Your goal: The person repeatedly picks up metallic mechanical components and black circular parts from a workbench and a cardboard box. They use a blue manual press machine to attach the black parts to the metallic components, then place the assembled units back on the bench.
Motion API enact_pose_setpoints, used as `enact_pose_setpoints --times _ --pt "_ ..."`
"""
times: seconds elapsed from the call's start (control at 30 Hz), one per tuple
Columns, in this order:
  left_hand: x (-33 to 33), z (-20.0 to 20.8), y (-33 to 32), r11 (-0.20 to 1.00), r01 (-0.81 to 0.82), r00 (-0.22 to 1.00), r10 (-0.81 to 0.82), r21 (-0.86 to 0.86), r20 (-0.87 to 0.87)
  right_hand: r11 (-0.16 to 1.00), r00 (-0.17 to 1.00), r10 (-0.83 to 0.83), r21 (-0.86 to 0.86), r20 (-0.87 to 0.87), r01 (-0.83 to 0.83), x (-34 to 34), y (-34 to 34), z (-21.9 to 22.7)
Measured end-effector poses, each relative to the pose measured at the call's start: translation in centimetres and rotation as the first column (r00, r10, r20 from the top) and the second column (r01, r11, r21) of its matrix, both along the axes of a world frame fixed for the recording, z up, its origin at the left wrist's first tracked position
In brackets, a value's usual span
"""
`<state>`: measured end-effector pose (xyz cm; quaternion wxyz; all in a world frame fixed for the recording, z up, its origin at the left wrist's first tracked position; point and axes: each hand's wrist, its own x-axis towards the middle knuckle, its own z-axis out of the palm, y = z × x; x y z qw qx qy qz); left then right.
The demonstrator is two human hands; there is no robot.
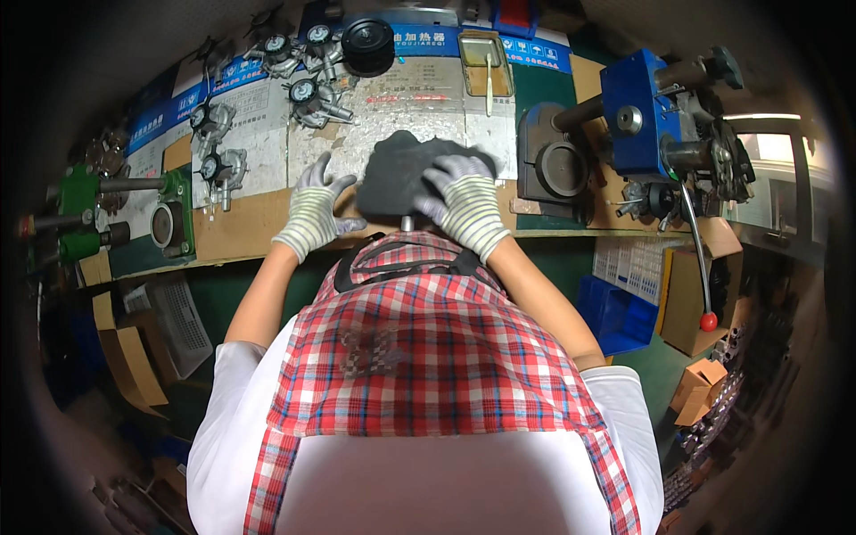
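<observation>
A dark, cloth-like black piece with an uneven outline lies at the near edge of the bench in front of me. My right hand, in a striped knit glove, grips its right side with bent fingers; motion blurs that edge slightly. Beside the piece on the left is my left hand, gloved alike, its thumb and fingers apart and nothing visible between them. A short metal cylinder end pokes out below the black piece; the rest of it is hidden.
Several metal pump-like castings stand at the back left, near a stack of black rings. A tray with a brush sits at the back. A blue lever press flanks the right, a green fixture the left.
</observation>
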<state>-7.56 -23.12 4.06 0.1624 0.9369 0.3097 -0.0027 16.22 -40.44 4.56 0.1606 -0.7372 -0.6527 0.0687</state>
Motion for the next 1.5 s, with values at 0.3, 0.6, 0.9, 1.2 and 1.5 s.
enact_pose_setpoints --times 0.3,0.6,0.9,1.2,1.5 --pt "12.1 -8.8 -0.4 0.712 -0.504 0.792 0.607 -0.489 0.066 0.543 0.28 -0.828 -0.568 -0.486 0.619 -0.1 8.7 -6.7" --pt "12.5 -9.9 -0.9 0.69 -0.555 0.76 0.647 -0.465 0.054 0.641 0.478 -0.768 -0.513 -0.427 0.571 0.1 8.2 -8.2" --pt "12.3 -8.3 -0.9 0.797 -0.486 0.799 0.572 -0.358 0.186 0.693 0.514 -0.721 -0.452 -0.465 0.562 0.5 8.0 -7.7" --pt "16.0 -0.4 -1.2 0.879 -0.116 0.887 0.301 -0.463 0.349 0.883 0.718 -0.375 0.011 -0.586 0.47 2.2 4.1 -7.3" --pt "10.5 -8.4 5.0 0.806 -0.107 0.704 0.475 -0.582 0.528 0.35 0.243 -0.931 -0.47 -0.274 0.81 8.9 -4.1 -9.6"
